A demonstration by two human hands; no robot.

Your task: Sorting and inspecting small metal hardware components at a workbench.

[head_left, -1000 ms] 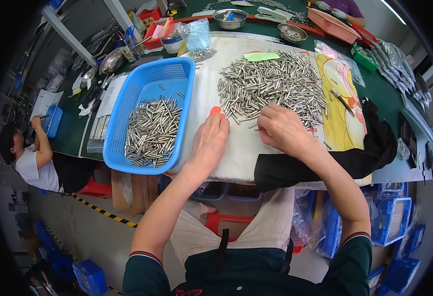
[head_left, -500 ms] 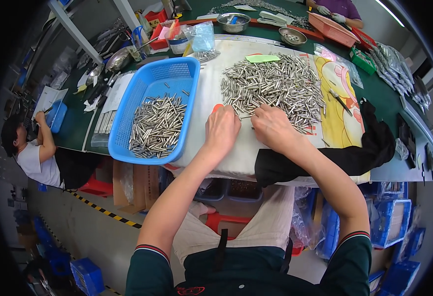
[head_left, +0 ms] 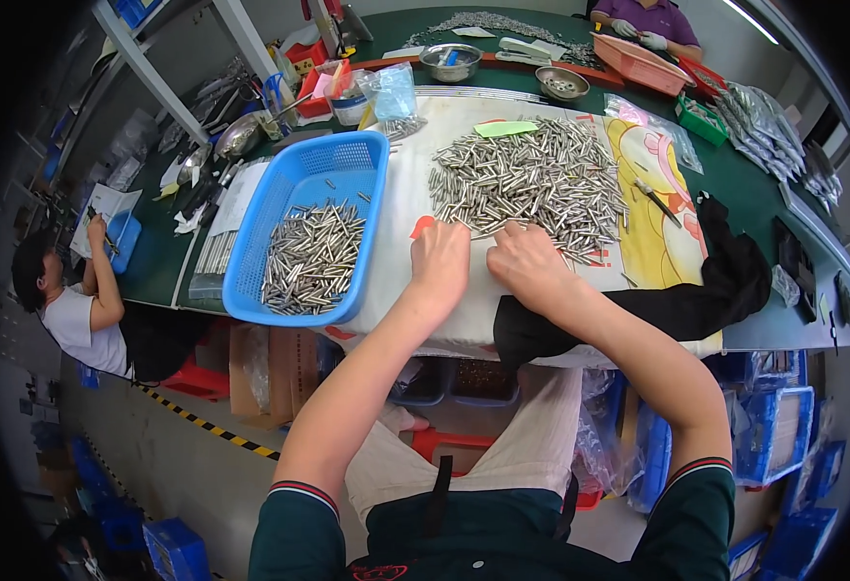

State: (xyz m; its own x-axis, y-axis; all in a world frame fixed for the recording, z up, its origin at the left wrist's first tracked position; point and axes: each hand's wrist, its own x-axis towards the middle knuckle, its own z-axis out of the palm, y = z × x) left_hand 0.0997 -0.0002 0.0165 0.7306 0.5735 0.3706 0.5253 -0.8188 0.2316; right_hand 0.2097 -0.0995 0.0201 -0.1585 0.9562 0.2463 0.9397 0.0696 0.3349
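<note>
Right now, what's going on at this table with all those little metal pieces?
A person seated at the table has both hands down at the near edge of a big pile of small metal pins spread on a white cloth. The left hand and right hand lie side by side, fingers in the pins. Left of them, a blue plastic basket already holds a smaller heap of the same pins. A black cloth lies to the right.

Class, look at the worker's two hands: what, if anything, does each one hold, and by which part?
It cannot be told. The left hand and right hand rest palm-down at the near edge of the pile of small silver metal pins, fingers hiding any grip.
</note>
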